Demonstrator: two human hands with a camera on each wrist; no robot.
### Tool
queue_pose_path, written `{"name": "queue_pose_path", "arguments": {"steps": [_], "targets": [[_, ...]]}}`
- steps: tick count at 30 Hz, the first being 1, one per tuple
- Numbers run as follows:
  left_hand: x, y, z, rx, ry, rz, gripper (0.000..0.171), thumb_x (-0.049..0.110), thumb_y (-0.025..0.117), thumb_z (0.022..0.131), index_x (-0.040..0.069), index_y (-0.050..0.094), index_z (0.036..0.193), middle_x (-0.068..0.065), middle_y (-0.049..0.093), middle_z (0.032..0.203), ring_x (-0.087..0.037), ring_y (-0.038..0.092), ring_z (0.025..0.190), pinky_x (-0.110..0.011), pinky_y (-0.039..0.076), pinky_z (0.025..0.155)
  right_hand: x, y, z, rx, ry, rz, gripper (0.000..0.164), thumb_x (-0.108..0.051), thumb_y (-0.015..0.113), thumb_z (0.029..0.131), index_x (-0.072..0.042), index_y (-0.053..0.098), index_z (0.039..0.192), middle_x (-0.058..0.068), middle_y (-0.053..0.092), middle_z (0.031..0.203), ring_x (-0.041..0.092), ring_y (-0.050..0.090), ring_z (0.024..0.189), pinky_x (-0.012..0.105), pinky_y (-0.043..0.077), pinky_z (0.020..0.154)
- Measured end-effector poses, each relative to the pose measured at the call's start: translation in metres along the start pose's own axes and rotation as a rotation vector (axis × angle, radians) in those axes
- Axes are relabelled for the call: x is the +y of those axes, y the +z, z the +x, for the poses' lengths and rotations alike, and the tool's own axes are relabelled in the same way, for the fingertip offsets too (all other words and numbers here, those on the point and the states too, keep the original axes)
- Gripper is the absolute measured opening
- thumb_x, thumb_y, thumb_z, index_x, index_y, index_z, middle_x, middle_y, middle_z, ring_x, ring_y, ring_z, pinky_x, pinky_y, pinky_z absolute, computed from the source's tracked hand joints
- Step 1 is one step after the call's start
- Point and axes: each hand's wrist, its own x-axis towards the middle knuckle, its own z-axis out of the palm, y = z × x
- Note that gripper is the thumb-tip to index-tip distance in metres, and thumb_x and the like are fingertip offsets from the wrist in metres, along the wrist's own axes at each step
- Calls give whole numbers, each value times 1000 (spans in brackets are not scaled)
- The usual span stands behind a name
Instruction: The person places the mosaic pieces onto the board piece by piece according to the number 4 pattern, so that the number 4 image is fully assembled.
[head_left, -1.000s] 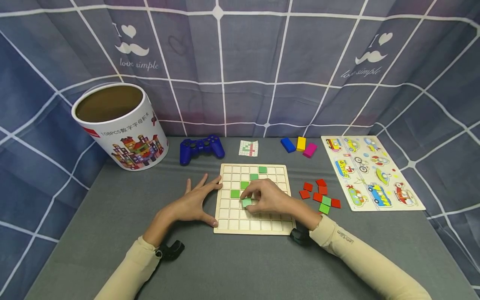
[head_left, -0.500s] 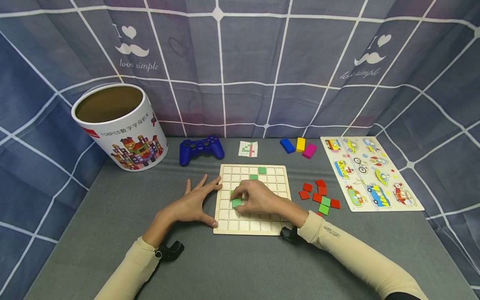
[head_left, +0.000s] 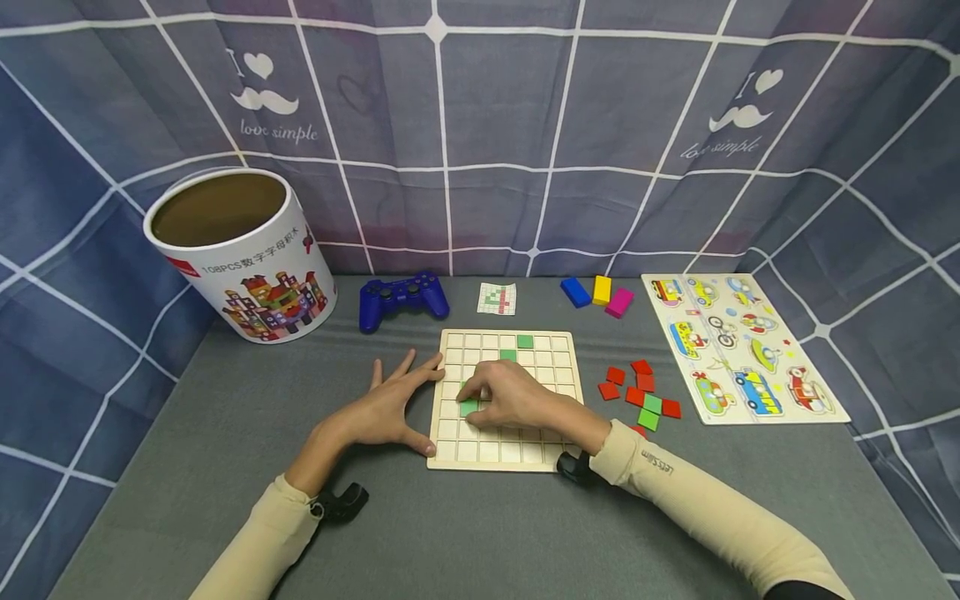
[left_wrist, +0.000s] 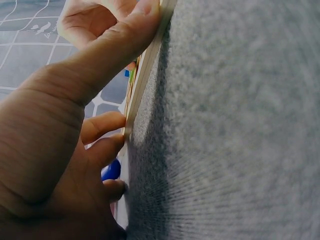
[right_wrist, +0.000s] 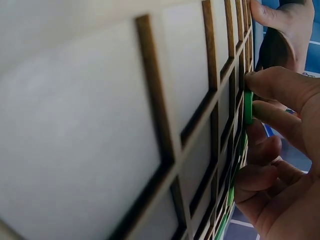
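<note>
A wooden grid board [head_left: 510, 451] lies flat on the table. My left hand [head_left: 386, 410] rests at its left side with fingers spread, the thumb touching the near left corner and fingertips against the side edge. Over the board's left part, my right hand [head_left: 517, 395] pinches a green square tile [head_left: 468, 407] between thumb and fingers. The right wrist view shows this tile [right_wrist: 248, 107] standing slightly above the grid between the fingertips. Green tiles run in a diagonal up to one green tile [head_left: 525, 342] in the top row; the right hand hides part of that line.
Loose red tiles [head_left: 635, 395] and green tiles [head_left: 648, 419] lie right of the board. Behind stand a blue game controller [head_left: 403, 298], a small pattern card [head_left: 497, 298] and coloured blocks [head_left: 602, 289]. A large tub [head_left: 258, 275] is at left, a picture puzzle board [head_left: 738, 350] at right.
My right hand has moved left across the board with the green tile, stopping below another green tile at the left. The left hand has stayed in place.
</note>
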Motion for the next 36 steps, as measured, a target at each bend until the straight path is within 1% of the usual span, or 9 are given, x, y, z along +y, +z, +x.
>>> {"name": "queue_pose_path", "arguments": {"steps": [3,6,10,14,19,23,27,31,36], "targets": [[-1,0,-1,4,2,1,115,59,90,60,19,38,155,1,12,167,-38,-4,151,-74,-17,104,-1,-3,0,-4,-1,-11,28,-22,85,77,-16,80,104,-4,68,88,12,61,76,25,48,65],[-1,0,-1,9,14,4,115,58,90,60,19,39,154,-1,13,167,-40,-3,150,-75,-17,103,1,-11,-1,21,1,12,30,-22,85,77,-14,79,106,-1,68,88,13,60,74,26,48,63],[0,1,0,9,13,2,115,57,91,59,18,39,154,-2,14,167,-40,-3,150,-75,-17,103,7,-27,-6,79,11,59,30,-18,85,78,-11,79,106,3,69,87,16,59,68,27,49,62],[1,1,0,6,6,0,115,57,92,59,18,40,153,-1,14,167,-39,-4,150,-75,-17,103,14,-40,-17,85,41,112,28,-16,84,79,-10,78,106,6,69,87,14,57,62,27,49,60],[1,1,1,4,-3,-1,116,57,92,58,19,39,154,0,13,167,-38,-4,151,-74,-18,103,24,-52,-35,68,81,176,27,-11,82,80,-10,78,106,8,70,90,16,55,62,27,47,58],[0,2,2,6,-6,4,117,58,92,57,20,39,154,0,13,167,-39,-4,151,-74,-17,104,32,-60,-54,85,86,196,28,-7,81,79,-10,78,107,8,70,90,17,53,59,28,46,58],[0,2,2,1,-4,2,117,57,92,57,20,38,155,1,12,167,-38,-4,151,-73,-17,104,40,-70,-74,113,114,196,30,-4,81,79,-10,78,108,9,69,90,15,52,57,28,45,56],[0,1,1,0,-6,-11,117,56,92,58,20,38,155,1,12,167,-36,-5,151,-72,-18,104,49,-80,-94,141,149,170,31,-2,80,79,-11,77,109,8,68,90,12,49,56,27,42,52],[-3,1,1,7,9,-14,117,56,92,58,20,38,154,0,12,167,-37,-5,151,-73,-18,104,59,-89,-120,156,174,117,32,-1,81,79,-12,78,109,2,66,83,11,47,55,27,41,54]]}}
